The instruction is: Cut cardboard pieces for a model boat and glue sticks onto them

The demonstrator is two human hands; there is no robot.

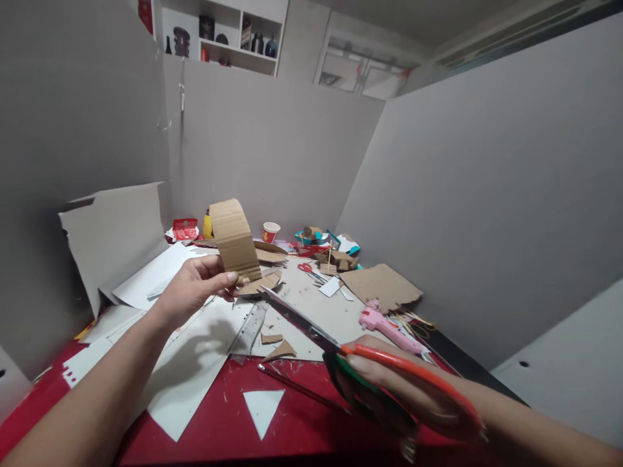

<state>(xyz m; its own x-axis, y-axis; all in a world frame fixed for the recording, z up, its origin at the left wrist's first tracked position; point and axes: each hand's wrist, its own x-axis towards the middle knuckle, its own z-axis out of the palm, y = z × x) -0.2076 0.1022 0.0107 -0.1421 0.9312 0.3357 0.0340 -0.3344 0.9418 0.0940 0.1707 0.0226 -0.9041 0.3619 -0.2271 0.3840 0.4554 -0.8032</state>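
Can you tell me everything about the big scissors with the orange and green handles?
The big scissors with orange and green plastic-looking handles have long grey, metal-looking blades joined at a pivot. The right hand grips the handles. They're raised above the red tabletop, blades nearly closed, tips pointing forward and left, near the curved brown cardboard strip in the left hand. I can't tell if they touch it.

Red/wht cup [270, 234] nr grey partition [263, 143]; shelf [228, 21] w/ ornaments [182, 41] behind.

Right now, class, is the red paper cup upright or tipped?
Upright: the red paper cup has its white rim uppermost. Whether it holds anything, I cannot tell.
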